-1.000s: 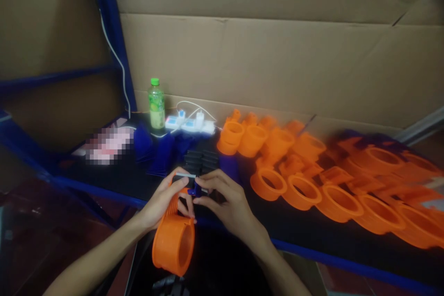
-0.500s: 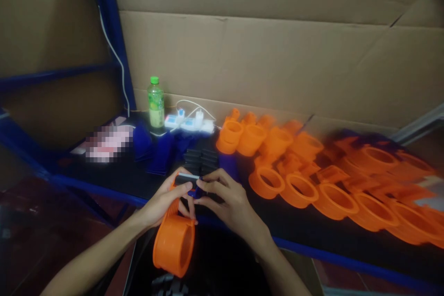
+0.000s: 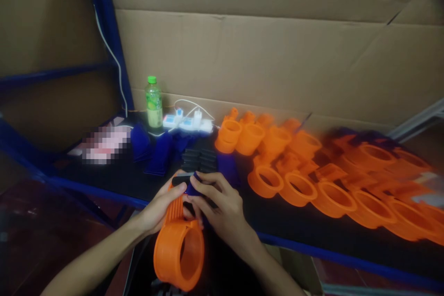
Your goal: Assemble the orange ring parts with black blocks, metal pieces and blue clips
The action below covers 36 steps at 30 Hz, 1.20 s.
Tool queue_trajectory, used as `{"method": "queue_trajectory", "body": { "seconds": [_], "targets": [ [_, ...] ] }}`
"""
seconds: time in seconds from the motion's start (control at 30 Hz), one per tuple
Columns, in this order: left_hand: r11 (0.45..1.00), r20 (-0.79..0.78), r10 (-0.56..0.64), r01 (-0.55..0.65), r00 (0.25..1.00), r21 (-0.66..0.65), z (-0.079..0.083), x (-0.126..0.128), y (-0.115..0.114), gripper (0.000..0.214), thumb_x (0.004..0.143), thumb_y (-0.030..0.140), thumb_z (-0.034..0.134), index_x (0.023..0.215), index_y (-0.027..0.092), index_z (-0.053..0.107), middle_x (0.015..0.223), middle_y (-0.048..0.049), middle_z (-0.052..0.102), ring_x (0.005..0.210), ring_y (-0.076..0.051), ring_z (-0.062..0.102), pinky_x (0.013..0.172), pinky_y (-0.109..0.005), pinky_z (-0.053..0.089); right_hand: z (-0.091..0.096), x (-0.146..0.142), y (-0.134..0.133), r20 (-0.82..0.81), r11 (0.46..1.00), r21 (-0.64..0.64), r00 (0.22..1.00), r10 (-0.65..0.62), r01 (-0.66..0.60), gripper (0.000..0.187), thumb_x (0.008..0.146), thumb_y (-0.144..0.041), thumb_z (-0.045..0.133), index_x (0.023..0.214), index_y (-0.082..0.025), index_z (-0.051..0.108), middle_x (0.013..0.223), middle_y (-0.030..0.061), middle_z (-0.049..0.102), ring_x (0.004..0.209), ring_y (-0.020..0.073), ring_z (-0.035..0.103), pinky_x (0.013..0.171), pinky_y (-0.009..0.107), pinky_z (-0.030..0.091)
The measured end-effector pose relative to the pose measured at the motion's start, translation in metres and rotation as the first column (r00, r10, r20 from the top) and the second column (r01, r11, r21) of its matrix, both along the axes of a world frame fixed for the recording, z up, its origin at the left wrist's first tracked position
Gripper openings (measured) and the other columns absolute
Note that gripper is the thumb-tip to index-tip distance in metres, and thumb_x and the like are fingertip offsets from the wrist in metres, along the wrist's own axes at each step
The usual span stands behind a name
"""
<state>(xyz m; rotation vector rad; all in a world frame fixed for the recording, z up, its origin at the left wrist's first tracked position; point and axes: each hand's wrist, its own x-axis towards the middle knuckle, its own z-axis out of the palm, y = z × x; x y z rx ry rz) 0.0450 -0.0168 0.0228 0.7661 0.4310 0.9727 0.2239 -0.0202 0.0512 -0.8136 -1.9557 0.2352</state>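
Observation:
An orange plastic part with a wide ring and a ribbed handle [image 3: 178, 254] hangs ring-down from my left hand [image 3: 160, 206], whose fingers are wrapped round the handle. Across the handle's top lies a black strip-like piece [image 3: 181, 179], with my left thumb pressing on it. My right hand [image 3: 218, 199] pinches a small dark blue piece [image 3: 192, 188] against the right end of that black strip. Just behind the hands lie stacked black ribbed pieces [image 3: 199, 161]. My right fingertips partly hide the blue piece.
Several orange ringed parts [image 3: 335, 199] stand in rows on the right of the black table [image 3: 114, 173]. Blue flat pieces [image 3: 158, 155] lie at the left. Behind them are a green-capped bottle [image 3: 153, 104] and a white power strip [image 3: 187, 123]. A cardboard wall [image 3: 243, 55] closes the back.
The orange part has turned so that its ring opening faces me more. My right fingers have shifted over the blue piece, which has tilted and shows more of its face.

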Motion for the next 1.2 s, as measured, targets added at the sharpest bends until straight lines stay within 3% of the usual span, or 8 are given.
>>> {"method": "queue_trajectory", "body": {
  "seconds": [0.13, 0.23, 0.33, 0.5, 0.6, 0.7, 0.77, 1.2],
  "targets": [
    [0.997, -0.023, 0.028, -0.027, 0.999, 0.072, 0.005, 0.001, -0.002, 0.042, 0.091, 0.041, 0.065, 0.128, 0.027, 0.049, 0.110, -0.0071, 0.070, 0.077, -0.023, 0.075, 0.073, -0.039, 0.061, 0.012, 0.006, -0.008, 0.007, 0.998, 0.046, 0.999, -0.045, 0.044, 0.038, 0.089, -0.019, 0.069, 0.126, -0.029, 0.068, 0.117, 0.0084, 0.065, 0.100, 0.0174, 0.068, 0.079, 0.028, 0.061],
    [0.958, -0.224, 0.233, -0.184, 0.946, 0.221, 0.013, 0.000, -0.008, 0.037, 0.089, 0.033, 0.070, 0.123, 0.023, 0.060, 0.116, -0.0066, 0.068, 0.101, -0.021, 0.069, 0.089, -0.031, 0.054, 0.020, 0.014, -0.015, 0.067, 0.980, 0.115, 0.983, -0.173, 0.164, 0.042, 0.090, -0.017, 0.068, 0.129, -0.030, 0.067, 0.117, 0.0082, 0.065, 0.090, 0.0158, 0.067, 0.073, 0.028, 0.060],
    [0.949, -0.354, 0.250, -0.156, 0.901, 0.274, 0.017, 0.000, -0.015, 0.040, 0.092, 0.037, 0.066, 0.129, 0.022, 0.062, 0.124, -0.0091, 0.067, 0.109, -0.024, 0.065, 0.089, -0.029, 0.053, 0.025, 0.015, -0.023, 0.130, 0.979, 0.126, 0.975, -0.178, 0.161, 0.042, 0.091, -0.016, 0.066, 0.130, -0.030, 0.066, 0.119, 0.0080, 0.065, 0.094, 0.0163, 0.067, 0.073, 0.027, 0.059],
    [0.965, -0.353, 0.230, -0.164, 0.907, 0.205, 0.009, 0.001, -0.015, 0.046, 0.089, 0.044, 0.067, 0.129, 0.021, 0.065, 0.120, -0.0114, 0.070, 0.102, -0.027, 0.067, 0.070, -0.026, 0.055, 0.034, 0.011, -0.024, 0.084, 0.979, -0.177, 0.989, 0.121, -0.104, 0.052, 0.091, -0.028, 0.069, 0.141, -0.029, 0.055, 0.117, 0.0056, 0.069, 0.094, 0.0152, 0.068, 0.074, 0.025, 0.060],
    [0.985, -0.298, 0.147, -0.112, 0.943, 0.130, 0.005, 0.000, -0.009, 0.047, 0.090, 0.047, 0.064, 0.127, 0.017, 0.066, 0.115, -0.0159, 0.071, 0.097, -0.028, 0.069, 0.062, -0.027, 0.056, 0.035, 0.020, -0.009, 0.117, 0.959, -0.251, 0.988, -0.104, 0.131, 0.039, 0.098, -0.034, 0.058, 0.136, -0.024, 0.060, 0.109, 0.0062, 0.071, 0.082, 0.0144, 0.069, 0.068, 0.025, 0.058],
    [0.988, -0.220, 0.109, -0.082, 0.969, 0.129, 0.005, -0.002, -0.004, 0.049, 0.091, 0.048, 0.062, 0.125, 0.013, 0.066, 0.110, -0.0196, 0.073, 0.092, -0.029, 0.071, 0.061, -0.029, 0.058, 0.028, 0.036, 0.011, 0.382, 0.810, -0.103, 0.775, -0.503, 0.577, 0.034, 0.101, -0.034, 0.052, 0.125, -0.016, 0.066, 0.107, 0.0112, 0.071, 0.088, 0.0223, 0.070, 0.077, 0.034, 0.055],
    [0.985, -0.189, 0.130, -0.105, 0.973, 0.135, 0.006, -0.003, -0.004, 0.048, 0.091, 0.047, 0.062, 0.124, 0.012, 0.066, 0.106, -0.0195, 0.074, 0.086, -0.026, 0.072, 0.063, -0.029, 0.058, 0.022, 0.044, 0.021, 0.541, 0.724, -0.038, 0.623, -0.565, 0.689, 0.036, 0.101, -0.034, 0.050, 0.126, -0.013, 0.065, 0.110, 0.0140, 0.070, 0.093, 0.0263, 0.070, 0.079, 0.036, 0.053],
    [0.968, -0.143, 0.146, -0.112, 0.979, 0.226, 0.000, 0.001, 0.001, 0.054, 0.086, 0.048, 0.069, 0.127, 0.014, 0.066, 0.110, -0.0185, 0.075, 0.098, -0.030, 0.071, 0.078, -0.034, 0.057, 0.017, 0.046, 0.033, 0.782, 0.519, 0.036, 0.299, -0.547, 0.854, 0.030, 0.103, -0.036, 0.043, 0.106, -0.016, 0.065, 0.079, 0.0111, 0.070, 0.078, 0.0293, 0.072, 0.059, 0.030, 0.040]
  ]
}}
